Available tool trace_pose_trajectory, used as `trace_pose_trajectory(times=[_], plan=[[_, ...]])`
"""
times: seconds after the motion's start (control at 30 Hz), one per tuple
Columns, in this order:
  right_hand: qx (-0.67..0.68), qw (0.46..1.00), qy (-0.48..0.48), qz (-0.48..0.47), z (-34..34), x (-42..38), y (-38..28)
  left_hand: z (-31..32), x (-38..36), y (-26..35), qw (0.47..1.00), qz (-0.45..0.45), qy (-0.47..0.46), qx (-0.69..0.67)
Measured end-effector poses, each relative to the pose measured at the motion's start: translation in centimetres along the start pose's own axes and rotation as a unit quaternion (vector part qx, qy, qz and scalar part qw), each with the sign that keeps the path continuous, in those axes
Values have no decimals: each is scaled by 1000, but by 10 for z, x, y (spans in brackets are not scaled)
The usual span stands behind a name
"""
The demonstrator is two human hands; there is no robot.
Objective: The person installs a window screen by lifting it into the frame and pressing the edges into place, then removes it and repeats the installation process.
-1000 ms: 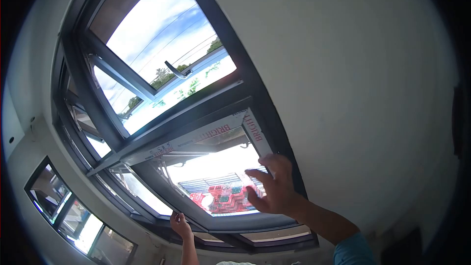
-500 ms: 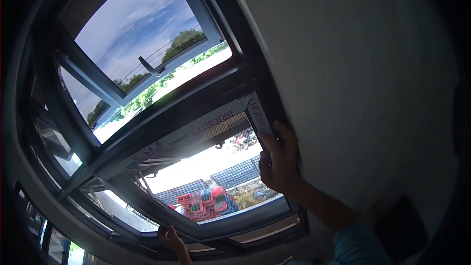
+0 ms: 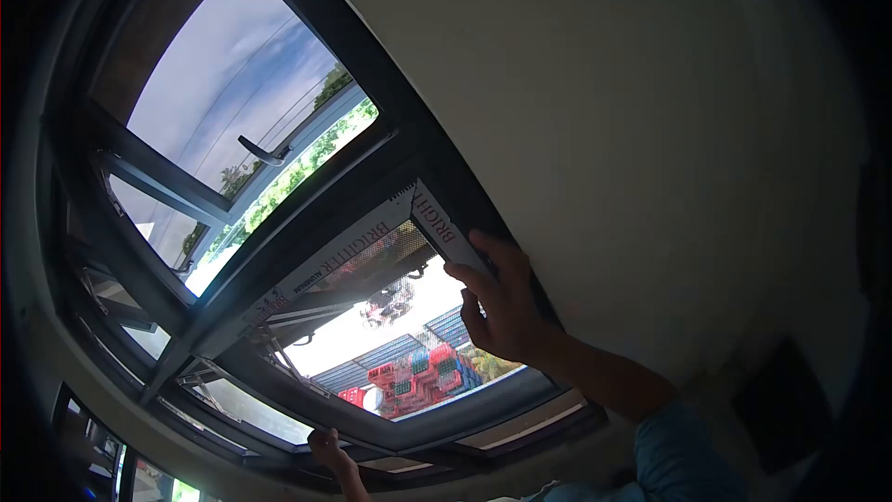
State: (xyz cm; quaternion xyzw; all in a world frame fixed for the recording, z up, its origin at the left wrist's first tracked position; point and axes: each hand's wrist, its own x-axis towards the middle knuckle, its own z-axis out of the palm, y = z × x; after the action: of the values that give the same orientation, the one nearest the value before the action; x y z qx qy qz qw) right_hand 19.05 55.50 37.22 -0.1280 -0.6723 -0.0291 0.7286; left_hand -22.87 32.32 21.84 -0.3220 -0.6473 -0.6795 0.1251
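A window screen (image 3: 327, 271) with fine mesh and a dark frame sits in the lower window opening. White film strips printed with red "BRIGHTER" and black "ALUMINUM" cover its upper and right edges. My right hand (image 3: 509, 307) is closed around the right side of this frame, with thumb and fingers bent over its edge. Down at the lower left, my left hand (image 3: 330, 452) is pinched at the frame's bottom edge; its fingertips are partly hidden. Above stands a tilted-out window sash (image 3: 212, 197) with a curved handle (image 3: 260, 151).
A plain wall (image 3: 604, 102) runs along the right, beside the dark window frame (image 3: 372, 46). Metal stay arms (image 3: 279, 353) show behind the screen. More window panes (image 3: 121, 307) continue left. Outside are stacked red and blue crates (image 3: 423, 379) and a motorbike (image 3: 388, 305).
My view has turned, so the window and right hand appear further left. Both hands keep their hold on the screen frame. Outside, the motorbike has moved left.
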Motion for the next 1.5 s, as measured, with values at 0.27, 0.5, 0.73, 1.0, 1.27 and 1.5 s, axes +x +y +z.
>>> trace_pose_trajectory(times=[0.27, 0.5, 0.73, 1.0, 1.27, 1.5], plan=[[14, 1000, -21, 9, -8, 2, 0, 8, 1, 0, 971, -116, 10, -210], [73, 994, 33, 69, -11, 7, -17, 6, -60, 3, 958, -112, 55, -257], [154, 977, -8, 150, 10, 8, -63, -62, -54, -17, 953, -106, 88, -269], [189, 934, -220, 209, 103, -36, -172, -186, -62, -143, 944, -193, 60, -261], [44, 934, -343, 94, 210, -146, -291, -339, -6, -100, 976, -46, 128, 168], [130, 812, -551, 144, 272, -232, -411, -323, 14, 25, 904, 359, -199, 121]])
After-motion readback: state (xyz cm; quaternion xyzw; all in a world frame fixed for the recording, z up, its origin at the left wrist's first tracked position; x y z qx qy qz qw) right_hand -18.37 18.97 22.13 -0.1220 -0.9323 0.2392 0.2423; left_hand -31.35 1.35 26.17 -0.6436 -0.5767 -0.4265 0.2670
